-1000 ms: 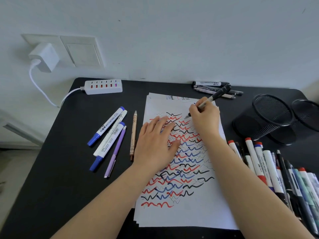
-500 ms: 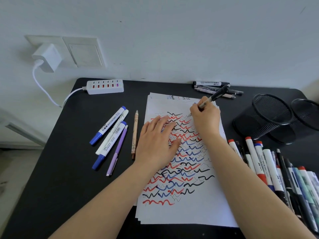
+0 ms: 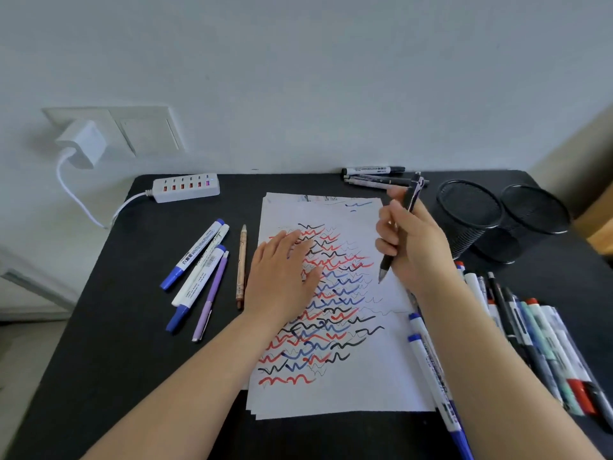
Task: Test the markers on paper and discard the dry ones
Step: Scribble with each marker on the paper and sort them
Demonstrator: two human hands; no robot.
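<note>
While gripped in right-hand fingers point(image 3: 386, 234), black pen point(image 3: 399, 229) points down over paper point(image 3: 365, 376).

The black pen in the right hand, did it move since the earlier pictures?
Yes. The black pen left the top scribbles of the paper; its tip now sits farther down the paper's right side, nearer the person.

Paper point(image 3: 365, 386) centre of table point(image 3: 99, 327); mesh cups point(image 3: 471, 217) far right.

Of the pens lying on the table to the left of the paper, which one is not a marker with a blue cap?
The tan pencil-like pen, lying alone nearest the paper, beside the left hand. The purple pen has no blue cap either, but it lies against the blue-capped markers.
</note>
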